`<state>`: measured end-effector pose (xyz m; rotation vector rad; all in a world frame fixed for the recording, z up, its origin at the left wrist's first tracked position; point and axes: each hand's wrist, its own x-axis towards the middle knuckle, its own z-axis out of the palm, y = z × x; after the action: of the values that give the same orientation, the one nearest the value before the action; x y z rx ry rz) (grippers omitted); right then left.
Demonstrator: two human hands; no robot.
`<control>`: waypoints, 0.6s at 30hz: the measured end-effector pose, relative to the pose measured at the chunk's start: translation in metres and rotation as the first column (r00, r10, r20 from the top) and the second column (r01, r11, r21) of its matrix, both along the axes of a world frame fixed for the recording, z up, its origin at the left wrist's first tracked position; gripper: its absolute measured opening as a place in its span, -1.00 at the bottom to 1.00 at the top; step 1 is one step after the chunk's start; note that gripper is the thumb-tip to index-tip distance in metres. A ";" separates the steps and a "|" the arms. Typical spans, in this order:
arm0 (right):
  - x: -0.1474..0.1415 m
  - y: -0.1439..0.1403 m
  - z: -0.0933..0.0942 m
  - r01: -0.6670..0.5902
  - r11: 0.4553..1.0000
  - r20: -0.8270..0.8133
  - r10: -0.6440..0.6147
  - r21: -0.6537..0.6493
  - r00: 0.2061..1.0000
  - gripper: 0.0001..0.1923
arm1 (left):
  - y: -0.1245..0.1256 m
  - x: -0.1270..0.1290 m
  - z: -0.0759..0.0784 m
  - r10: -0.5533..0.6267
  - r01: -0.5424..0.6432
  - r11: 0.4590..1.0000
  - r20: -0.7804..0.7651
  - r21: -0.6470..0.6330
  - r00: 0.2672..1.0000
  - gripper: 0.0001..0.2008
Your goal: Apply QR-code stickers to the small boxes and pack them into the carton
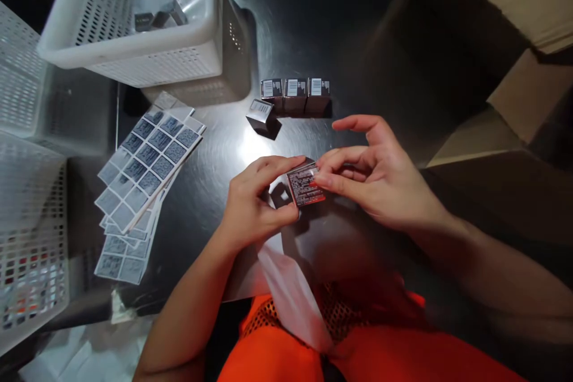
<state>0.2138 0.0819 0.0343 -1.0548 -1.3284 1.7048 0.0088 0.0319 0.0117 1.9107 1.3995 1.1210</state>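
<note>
My left hand (262,197) grips a small dark box (307,187) printed with fine white text, thumb on the near edge and fingers on the far one. At the box's right end is my right hand (369,173), its thumb and a finger pinched together at the edge while the index finger points outward. Whether a label or only the box sits in that pinch is too small to make out. Beyond the hands, three dark boxes (295,95) with white labels stand in a row. Another small box (260,112) stands turned at an angle before them.
Printed label sheets (150,161) lie fanned at the left. A white perforated basket (147,54) with a few boxes and clear plastic stands behind them. More white baskets (33,239) line the left edge. Cardboard (514,89) is at the right; a pale strip (290,292) hangs below my hands.
</note>
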 end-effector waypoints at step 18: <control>-0.006 -0.006 -0.007 0.075 0.984 0.061 -0.086 0.159 0.994 -0.38 | -0.002 0.002 0.001 0.027 -0.028 0.999 -0.047 -0.020 0.999 -0.42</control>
<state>0.2079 0.0757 0.0268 -1.0682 -1.4183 1.4910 0.0111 0.0304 0.0127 1.9203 1.4615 1.0771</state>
